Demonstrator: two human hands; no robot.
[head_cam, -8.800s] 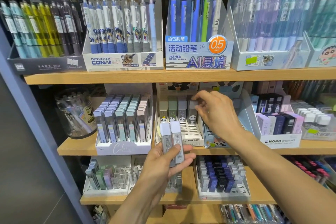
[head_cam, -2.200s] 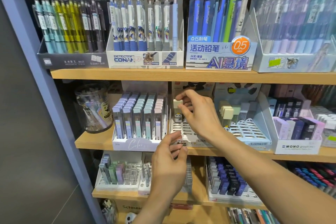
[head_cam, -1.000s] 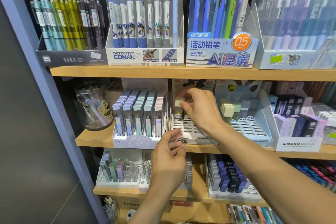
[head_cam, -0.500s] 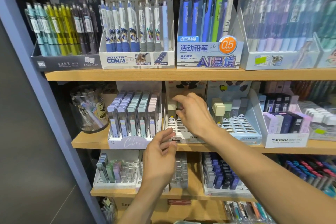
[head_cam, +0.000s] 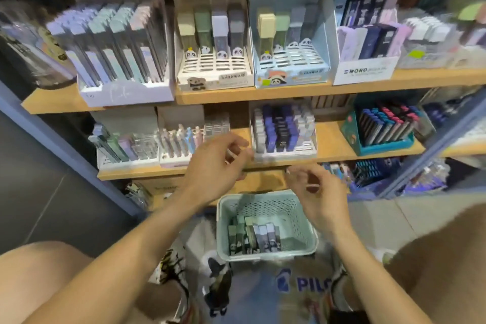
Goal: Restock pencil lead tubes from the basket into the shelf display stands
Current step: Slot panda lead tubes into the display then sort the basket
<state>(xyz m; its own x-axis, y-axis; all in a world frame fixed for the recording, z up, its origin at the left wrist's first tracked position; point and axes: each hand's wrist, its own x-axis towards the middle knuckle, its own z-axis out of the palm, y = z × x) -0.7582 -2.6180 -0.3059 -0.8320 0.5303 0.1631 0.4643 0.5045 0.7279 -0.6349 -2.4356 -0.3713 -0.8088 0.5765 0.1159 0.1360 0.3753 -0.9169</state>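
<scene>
A pale green plastic basket [head_cam: 302,216] sits low in front of me, with several pencil lead tubes [head_cam: 252,238] lying in its bottom. My left hand [head_cam: 213,166] hovers above and left of the basket, fingers loosely apart and empty. My right hand [head_cam: 318,194] hangs over the basket's right rim, fingers curled and apart, also empty. On the middle shelf stands the white panda display stand [head_cam: 213,79] with a back row of lead tubes [head_cam: 210,30], and beside it the blue panda display stand [head_cam: 292,71], partly filled.
A purple-grey lead stand [head_cam: 126,92] is left of the panda stands and a MONO box [head_cam: 365,71] right. The lower shelf [head_cam: 331,144] carries more lead stands. My knees frame the view at both bottom corners. A blue shelf post [head_cam: 65,150] runs on the left.
My view has dropped from the upper shelves to the basket. Both hands came down from the white panda stand to just above the basket. The right hand left a tube in the stand.
</scene>
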